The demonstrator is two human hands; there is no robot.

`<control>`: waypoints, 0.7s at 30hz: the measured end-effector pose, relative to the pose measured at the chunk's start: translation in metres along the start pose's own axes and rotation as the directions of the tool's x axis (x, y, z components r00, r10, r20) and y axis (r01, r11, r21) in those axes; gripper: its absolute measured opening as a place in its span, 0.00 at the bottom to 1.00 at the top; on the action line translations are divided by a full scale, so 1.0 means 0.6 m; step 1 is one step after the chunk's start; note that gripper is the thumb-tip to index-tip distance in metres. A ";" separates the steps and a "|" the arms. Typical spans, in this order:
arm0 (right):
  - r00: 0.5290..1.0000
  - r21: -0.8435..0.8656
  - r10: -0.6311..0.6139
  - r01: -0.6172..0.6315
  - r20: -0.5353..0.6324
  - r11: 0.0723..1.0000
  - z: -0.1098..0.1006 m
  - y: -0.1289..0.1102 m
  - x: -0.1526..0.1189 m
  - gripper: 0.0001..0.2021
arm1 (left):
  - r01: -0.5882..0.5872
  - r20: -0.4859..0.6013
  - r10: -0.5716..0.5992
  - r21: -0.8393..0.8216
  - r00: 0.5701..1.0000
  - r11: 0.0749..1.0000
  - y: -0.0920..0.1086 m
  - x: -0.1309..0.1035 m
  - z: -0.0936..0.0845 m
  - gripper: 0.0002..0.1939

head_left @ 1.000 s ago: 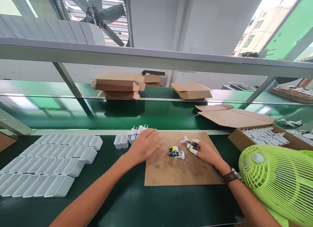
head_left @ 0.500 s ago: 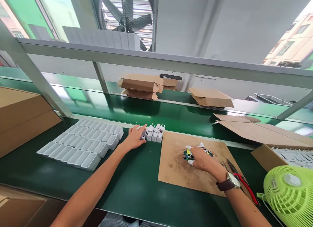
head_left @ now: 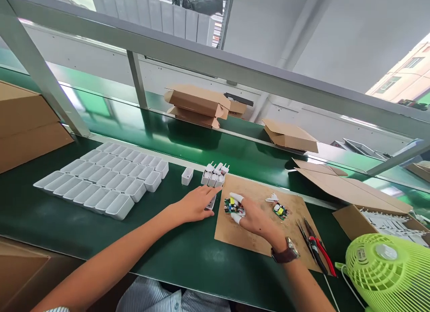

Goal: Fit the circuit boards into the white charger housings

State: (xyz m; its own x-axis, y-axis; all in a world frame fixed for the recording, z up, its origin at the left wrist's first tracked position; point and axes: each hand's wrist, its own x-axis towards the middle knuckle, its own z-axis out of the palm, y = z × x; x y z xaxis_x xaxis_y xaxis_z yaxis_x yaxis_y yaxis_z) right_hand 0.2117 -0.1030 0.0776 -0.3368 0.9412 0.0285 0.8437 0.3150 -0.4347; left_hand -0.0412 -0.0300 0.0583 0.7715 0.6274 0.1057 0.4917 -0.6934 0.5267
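My left hand (head_left: 198,203) is closed on a small white plastic case (head_left: 211,203), mostly hidden behind its fingers, at the left edge of a brown cardboard sheet (head_left: 248,238). White covers sit on the thumb and a finger of my right hand (head_left: 255,217), which grips a small green circuit board (head_left: 231,205) over the sheet. Further right lies a second circuit board (head_left: 280,210) beside a white plug part (head_left: 272,197). Behind my left hand stand several white cases with plug parts (head_left: 215,175), and a single open case (head_left: 187,176) stands apart.
Rows of open white cases (head_left: 101,177) cover the left of the green table. Pliers with red handles (head_left: 322,253) and tweezers (head_left: 304,233) lie at the sheet's right edge. A green fan (head_left: 379,267) and a box of white parts (head_left: 349,220) are beyond. A metal rail (head_left: 215,52) crosses above.
My left hand has moved right and closer to me with a white case. My right hand has shifted left with one circuit board, uncovering the other. The view has tilted down.
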 end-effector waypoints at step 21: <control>0.987 0.085 0.162 -0.161 -0.009 0.983 0.012 0.055 -0.020 0.28 | 0.015 -0.063 -0.033 -0.273 0.997 0.962 -0.046 -0.031 0.054 0.44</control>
State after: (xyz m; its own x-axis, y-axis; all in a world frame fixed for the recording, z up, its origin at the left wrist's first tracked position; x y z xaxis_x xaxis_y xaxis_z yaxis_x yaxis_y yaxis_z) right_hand 0.2405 -0.1047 0.0567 -0.1917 0.9808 -0.0343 0.8483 0.1480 -0.5085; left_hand -0.0560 -0.0339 0.0146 0.7278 0.6711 0.1409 0.3742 -0.5609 0.7384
